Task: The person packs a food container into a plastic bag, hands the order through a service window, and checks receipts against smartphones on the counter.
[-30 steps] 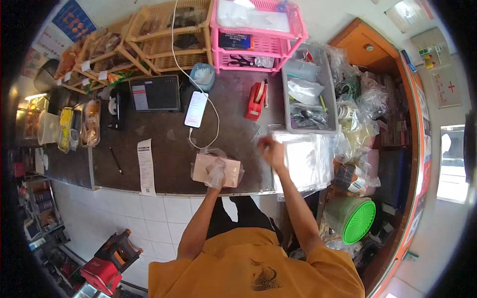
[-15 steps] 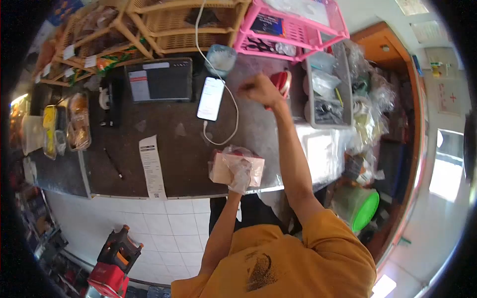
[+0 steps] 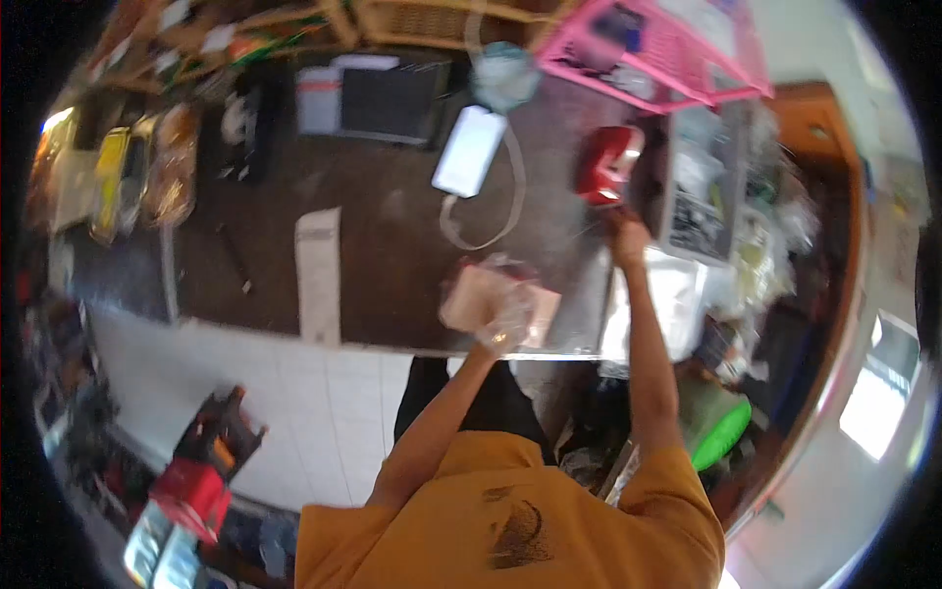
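Note:
At the front edge of the dark table, my left hand (image 3: 502, 336) grips the bunched clear plastic around a pale pink box (image 3: 469, 300). Some dark red shows at the far side of the box, under the plastic. A glossy red tape dispenser (image 3: 610, 165) stands on the right part of the table. My right hand (image 3: 629, 239) is just in front of its near end, fingers drawn together; motion blur hides what is between them.
A lit phone (image 3: 470, 152) with a white cable lies mid-table, near a tablet (image 3: 391, 101). A paper receipt (image 3: 319, 280) and a pen (image 3: 234, 257) are to the left. A grey bin (image 3: 728, 196) of plastic bags and a pink rack (image 3: 677, 64) border the right side.
My right hand has come back toward me from over the table, now at the red dispenser's near end. My left hand stays on the wrapped box. The whole view has shifted.

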